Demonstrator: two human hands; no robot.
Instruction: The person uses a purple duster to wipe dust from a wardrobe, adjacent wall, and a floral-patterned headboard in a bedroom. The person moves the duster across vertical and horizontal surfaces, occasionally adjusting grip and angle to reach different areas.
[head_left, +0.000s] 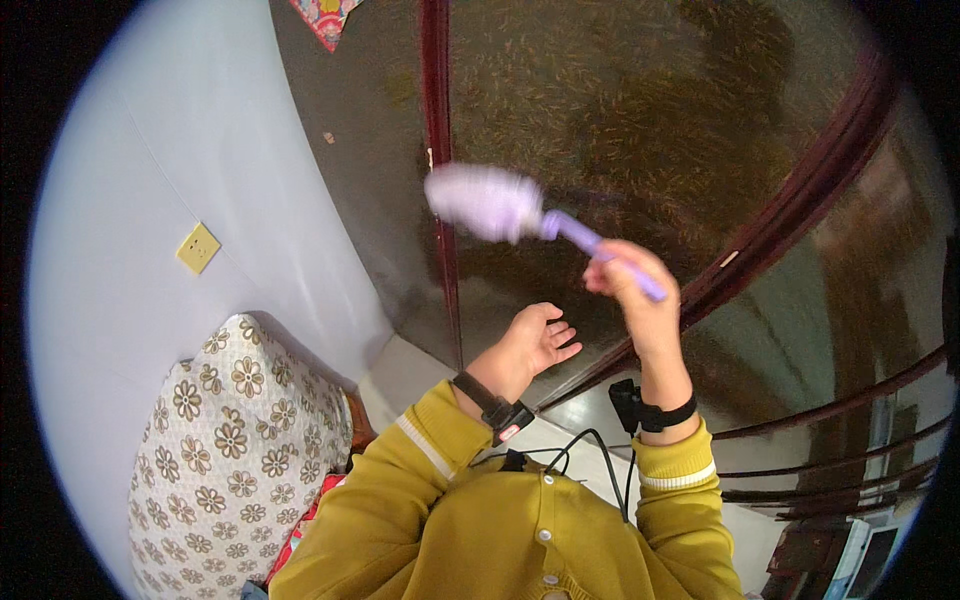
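A duster with a fluffy pale lilac head and a purple plastic handle is in my right hand, whose fingers are closed around the handle. The duster head is blurred and lies over a dark red strip that crosses a dark, glossy brown surface. My left hand holds nothing; its fingers are apart, below the duster and in front of the dark surface. Both wrists wear black straps with small devices and cables.
On the left a pale wall bears a yellow socket plate. A flower-patterned cloth cover stands by my left arm. Dark red curved strips run along the right side. Light floor tiles show below. A red patterned paper is at the top.
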